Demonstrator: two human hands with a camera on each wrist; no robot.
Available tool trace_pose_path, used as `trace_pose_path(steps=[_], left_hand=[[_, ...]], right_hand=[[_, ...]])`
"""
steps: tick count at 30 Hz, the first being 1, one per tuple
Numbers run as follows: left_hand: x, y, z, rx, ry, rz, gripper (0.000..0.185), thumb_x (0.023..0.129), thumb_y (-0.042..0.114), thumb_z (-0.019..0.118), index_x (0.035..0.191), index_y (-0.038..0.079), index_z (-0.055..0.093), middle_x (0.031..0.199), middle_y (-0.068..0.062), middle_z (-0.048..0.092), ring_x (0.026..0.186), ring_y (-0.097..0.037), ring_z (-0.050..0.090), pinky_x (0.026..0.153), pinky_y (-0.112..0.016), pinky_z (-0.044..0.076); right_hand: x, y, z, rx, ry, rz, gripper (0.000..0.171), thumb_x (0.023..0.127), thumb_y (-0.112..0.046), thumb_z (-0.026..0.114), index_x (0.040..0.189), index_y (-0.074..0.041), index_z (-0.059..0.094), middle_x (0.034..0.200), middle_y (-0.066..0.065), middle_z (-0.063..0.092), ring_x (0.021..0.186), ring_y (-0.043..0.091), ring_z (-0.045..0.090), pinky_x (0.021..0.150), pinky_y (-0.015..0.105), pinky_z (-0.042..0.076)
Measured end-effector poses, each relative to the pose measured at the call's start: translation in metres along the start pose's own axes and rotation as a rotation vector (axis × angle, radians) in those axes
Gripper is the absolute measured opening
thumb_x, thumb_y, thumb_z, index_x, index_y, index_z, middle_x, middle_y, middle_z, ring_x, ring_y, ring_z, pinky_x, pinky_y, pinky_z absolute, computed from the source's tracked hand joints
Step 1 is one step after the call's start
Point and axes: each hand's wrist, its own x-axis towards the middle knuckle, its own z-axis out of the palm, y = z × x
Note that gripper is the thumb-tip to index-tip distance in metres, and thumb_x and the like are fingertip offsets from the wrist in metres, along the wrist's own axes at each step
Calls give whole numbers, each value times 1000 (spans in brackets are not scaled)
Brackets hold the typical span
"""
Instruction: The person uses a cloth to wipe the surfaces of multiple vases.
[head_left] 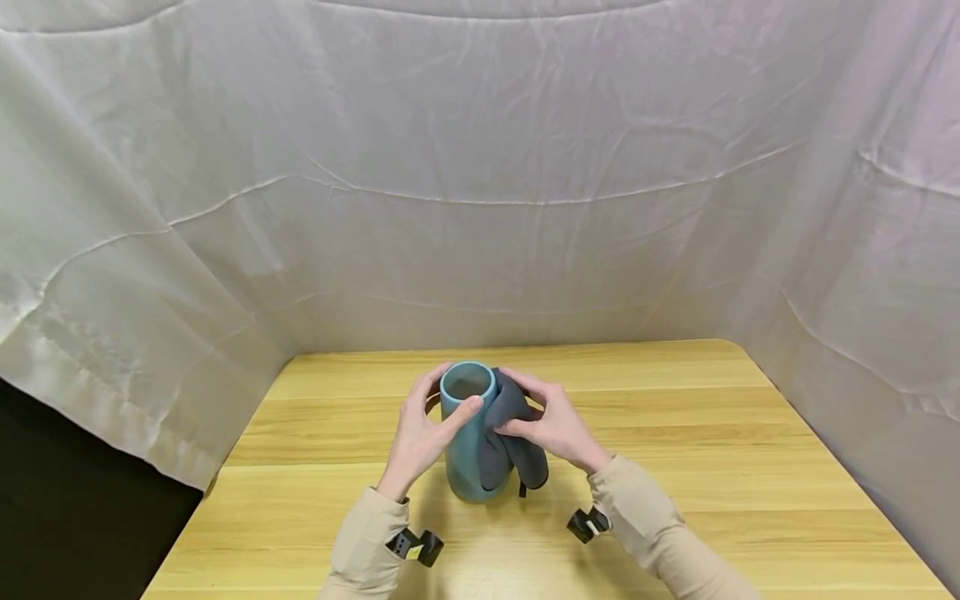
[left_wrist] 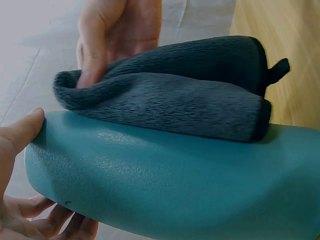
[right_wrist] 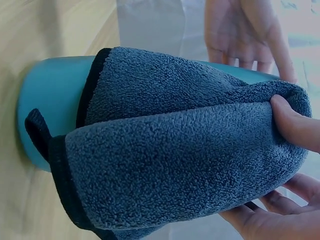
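Note:
A tall teal vase (head_left: 462, 467) with a round open top stands upright on the wooden table. My left hand (head_left: 420, 429) grips it near the rim, thumb on the near side and fingers round the far left side. My right hand (head_left: 555, 421) pinches a folded dark grey cloth (head_left: 510, 433) and holds it against the vase's right side. In the right wrist view the cloth (right_wrist: 165, 160) shows a fuzzy weave, black edging and a small black loop (right_wrist: 37, 130). The left wrist view shows the vase wall (left_wrist: 150, 170) beneath the cloth.
The light wooden table (head_left: 675, 467) spreads out around the vase. Pale fabric curtains (head_left: 525, 208) hang behind and on both sides. A dark area (head_left: 75, 500) lies beyond the table at the lower left. Small black cameras (head_left: 429, 547) are strapped to both wrists.

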Motion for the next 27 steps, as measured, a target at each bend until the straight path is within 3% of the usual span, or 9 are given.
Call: trace_pose_path(steps=[12, 27], left_hand=[[0, 1, 0, 3, -1, -8, 64, 87, 27, 79, 143, 13, 53, 137, -9, 59, 128, -28, 56, 114, -50, 44], [1, -1, -3, -14, -32, 0, 65, 87, 26, 79, 145, 9, 52, 137, -8, 60, 128, -29, 56, 115, -52, 43]], right_hand=[[-13, 24, 6, 9, -27, 88, 74, 84, -5, 79, 151, -10, 47, 154, 16, 48, 138, 41, 49, 105, 46, 54], [-18, 33, 8, -3, -39, 88, 74, 85, -7, 78, 151, -8, 45, 154, 21, 46, 138, 44, 48, 104, 44, 55]])
